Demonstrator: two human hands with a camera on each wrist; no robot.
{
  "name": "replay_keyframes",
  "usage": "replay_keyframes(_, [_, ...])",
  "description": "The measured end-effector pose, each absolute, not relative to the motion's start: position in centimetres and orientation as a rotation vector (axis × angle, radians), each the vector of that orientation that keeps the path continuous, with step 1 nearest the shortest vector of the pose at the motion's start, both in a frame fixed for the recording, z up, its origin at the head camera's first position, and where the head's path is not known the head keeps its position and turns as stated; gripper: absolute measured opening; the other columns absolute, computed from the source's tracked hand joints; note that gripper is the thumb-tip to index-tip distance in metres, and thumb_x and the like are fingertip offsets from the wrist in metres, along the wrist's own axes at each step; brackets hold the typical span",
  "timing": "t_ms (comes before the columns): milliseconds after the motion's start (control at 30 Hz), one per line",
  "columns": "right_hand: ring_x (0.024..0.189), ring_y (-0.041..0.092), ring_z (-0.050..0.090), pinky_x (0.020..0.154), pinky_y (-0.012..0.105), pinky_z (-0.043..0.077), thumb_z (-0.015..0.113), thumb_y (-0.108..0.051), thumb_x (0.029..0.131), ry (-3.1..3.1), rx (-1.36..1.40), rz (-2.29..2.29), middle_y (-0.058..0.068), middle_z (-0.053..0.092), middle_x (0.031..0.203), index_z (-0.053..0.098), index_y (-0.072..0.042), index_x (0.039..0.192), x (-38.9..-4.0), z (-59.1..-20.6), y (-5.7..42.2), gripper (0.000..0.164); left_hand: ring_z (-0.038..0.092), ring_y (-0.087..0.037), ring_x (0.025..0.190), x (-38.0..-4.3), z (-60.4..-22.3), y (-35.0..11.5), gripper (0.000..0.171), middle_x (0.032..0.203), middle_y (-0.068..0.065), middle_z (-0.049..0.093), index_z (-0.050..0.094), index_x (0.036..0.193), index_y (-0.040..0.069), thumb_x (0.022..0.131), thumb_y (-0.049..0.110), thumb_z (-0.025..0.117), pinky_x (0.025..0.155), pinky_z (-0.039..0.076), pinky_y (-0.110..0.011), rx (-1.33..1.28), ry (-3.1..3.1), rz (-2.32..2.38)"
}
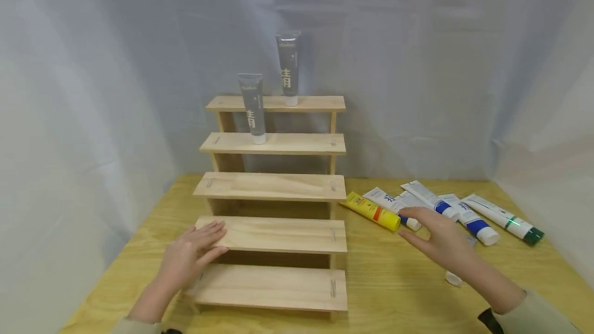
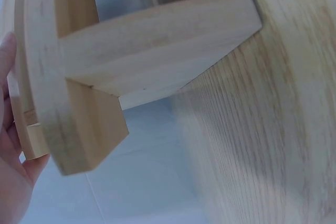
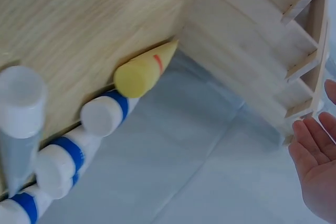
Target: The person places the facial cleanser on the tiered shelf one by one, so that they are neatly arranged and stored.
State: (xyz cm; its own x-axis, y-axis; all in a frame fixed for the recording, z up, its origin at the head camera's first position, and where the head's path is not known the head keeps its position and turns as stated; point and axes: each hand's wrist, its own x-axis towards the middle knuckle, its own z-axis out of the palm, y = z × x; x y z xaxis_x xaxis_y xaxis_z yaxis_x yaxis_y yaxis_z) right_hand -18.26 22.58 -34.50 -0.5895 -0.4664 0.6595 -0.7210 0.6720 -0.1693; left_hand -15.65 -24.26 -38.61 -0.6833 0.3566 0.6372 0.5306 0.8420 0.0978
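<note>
At lower left of the head view, the left hand (image 1: 190, 251) rests with fingers laid on a tier of the wooden step rack (image 1: 278, 285), probably steadying it. The right hand (image 1: 441, 241), thumb and fingers apart and holding nothing, is nearest the yellow tube (image 1: 373, 213) at centre right, among white-and-blue tubes (image 1: 467, 219). Upper centre, two grey tubes (image 1: 252, 110) (image 1: 289, 63) stand on their white caps, presumably so their large pale character faces forward; smaller lettering is unreadable.

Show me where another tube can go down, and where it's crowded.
On the wooden rack, the middle step and bottom step are bare. So is the tabletop between rack and right hand, in front of the yellow tube. Crowded: back right, where blue-banded tubes and a green-capped tube lie close together.
</note>
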Motion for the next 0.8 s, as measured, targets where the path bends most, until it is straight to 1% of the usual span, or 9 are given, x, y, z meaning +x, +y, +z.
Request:
replay_keyframes(67, [0.084,0.023,0.061,0.065,0.036,0.053,0.077,-0.006,0.064,-2.318,0.876,0.559,0.009,0.064,0.095,0.062,-0.002,0.098,-18.1,-34.9,23.3,0.037,0.057,-0.023,0.1,-15.6,-38.6,-24.3,0.04,0.111,-0.006,0.06,0.066,0.102,0.005,0.072,0.032,0.068,0.087,0.039,-0.053,-0.643,-2.39,-0.366])
replay_keyframes(200, [0.08,0.022,0.061,0.062,0.035,0.053,0.078,-0.001,0.059,-2.327,0.816,0.53,0.008,0.065,0.092,0.063,-0.001,0.096,-17.7,-35.7,24.7,0.04,0.057,-0.022,0.1,-15.6,-38.5,-24.2,0.04,0.111,-0.006,0.06,0.066,0.102,0.005,0.072,0.032,0.068,0.086,0.04,-0.053,-0.641,-2.393,-0.357])
replay_keyframes(300, [0.078,0.022,0.061,0.061,0.035,0.053,0.078,-0.001,0.059,-2.347,0.769,0.51,0.007,0.065,0.09,0.063,-0.002,0.096,-17.2,-36.2,25.8,0.04,0.057,-0.022,0.1,-15.6,-38.5,-24.2,0.04,0.111,-0.005,0.06,0.066,0.102,0.005,0.072,0.032,0.069,0.086,0.04,-0.053,-0.637,-2.393,-0.357])
replay_keyframes(467, [0.08,0.026,0.061,0.064,0.04,0.052,0.078,-0.001,0.059,-2.402,0.691,0.524,0.009,0.065,0.089,0.063,-0.002,0.094,-16.5,-37.0,27.5,0.038,0.057,-0.023,0.1,-15.5,-38.4,-24.2,0.04,0.11,-0.006,0.06,0.066,0.101,0.005,0.072,0.031,0.069,0.086,0.04,-0.053,-0.644,-2.39,-0.364])
replay_keyframes(600, [0.081,0.029,0.06,0.066,0.042,0.05,0.078,-0.003,0.06,-2.437,0.621,0.525,0.01,0.065,0.088,0.063,-0.003,0.092,-16.0,-37.5,28.9,0.035,0.057,-0.023,0.1,-15.5,-38.4,-24.2,0.039,0.11,-0.006,0.06,0.066,0.101,0.005,0.072,0.031,0.069,0.086,0.04,-0.053,-0.648,-2.389,-0.369])
replay_keyframes(800, [0.079,0.031,0.06,0.063,0.043,0.05,0.078,-0.007,0.062,-2.499,0.531,0.497,0.012,0.065,0.089,0.063,-0.003,0.094,-15.5,-38.4,30.9,0.036,0.057,-0.024,0.1,-15.5,-38.3,-24.2,0.039,0.11,-0.007,0.06,0.066,0.101,0.004,0.072,0.03,0.069,0.085,0.041,-0.053,-0.658,-2.381,-0.369])
